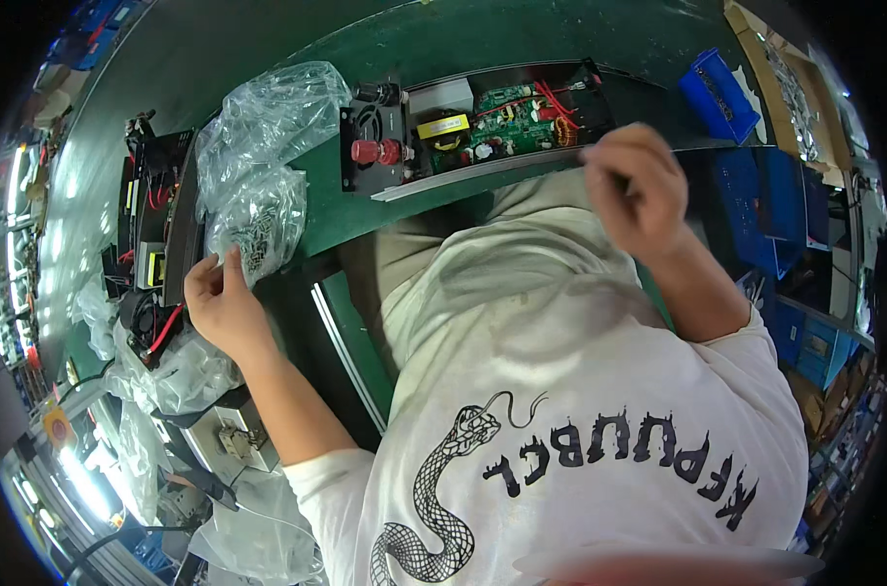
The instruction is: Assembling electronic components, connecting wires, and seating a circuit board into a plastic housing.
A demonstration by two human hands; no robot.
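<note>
My left hand [226, 308] is at the near edge of a clear plastic bag [279, 200] holding small metal parts that look like screws. Its thumb and fingers are curled close together, and whatever may be in them is too small to make out. My right hand [640, 190], slightly blurred, hovers off the right end of an opened electronic unit [502, 127], fingers bent in; anything inside them is hidden. The unit has a black casing, a green circuit board [507, 101], a yellow-wrapped transformer [443, 126], red wires and a red terminal knob [377, 151] on its end panel.
More opened units [155, 210] with fans and red wires stand at the left among plastic bags [287, 103]. A blue bin [719, 96] of small parts sits at the right, beside a cardboard box [793, 93]. The green bench [404, 44] runs behind.
</note>
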